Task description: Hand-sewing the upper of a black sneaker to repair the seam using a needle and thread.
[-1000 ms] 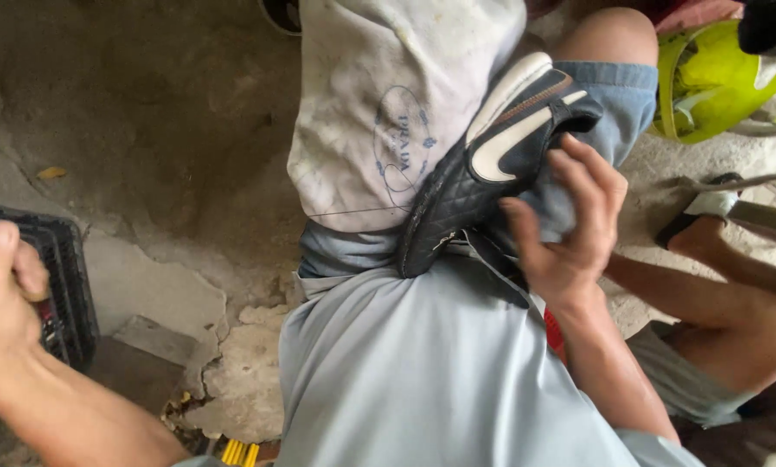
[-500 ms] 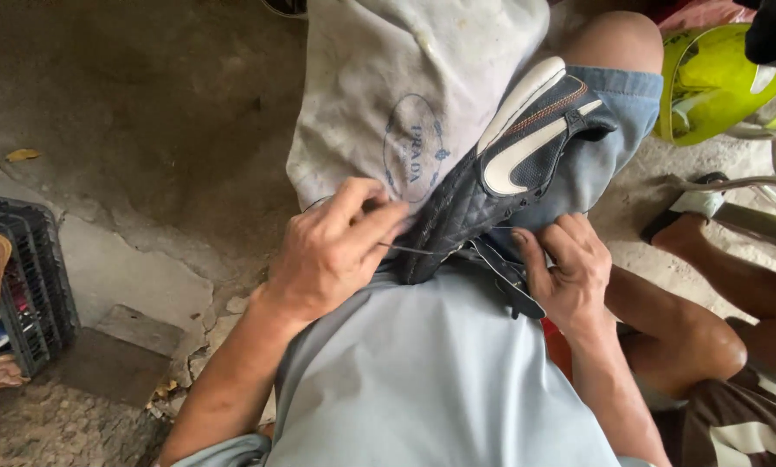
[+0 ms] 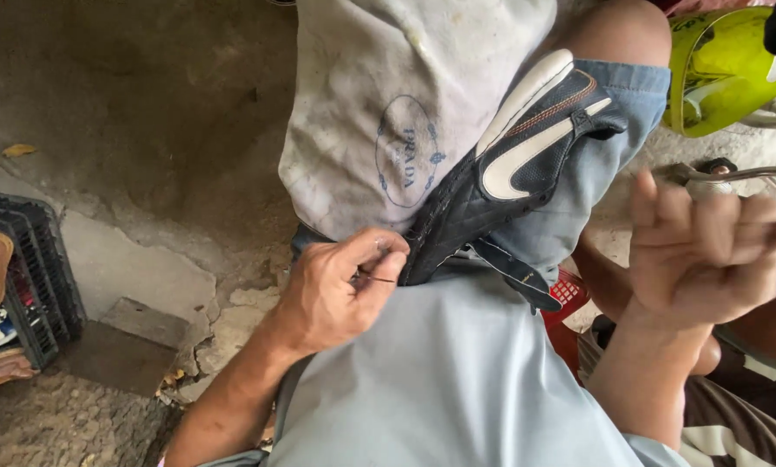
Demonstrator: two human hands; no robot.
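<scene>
Left hand pinches a thin needle between thumb and fingertips, right at the toe end of a black shoe. Needle tip touches the shoe's edge near the sole seam. The shoe has a quilted black upper, white sole and white curved stripe; it rests wedged across the person's lap, toe toward the body, heel up toward the top right, lying on a denim-covered thigh. A dirty white cloth drapes over the other thigh just left of the shoe, touching it. Right hand is raised off the shoe, well to the right, fingers loosely curled, blurred; cannot tell if it grips a thread. Black crate sits on the cracked concrete floor at the left edge. Yellow-green helmet in the top right corner.
</scene>
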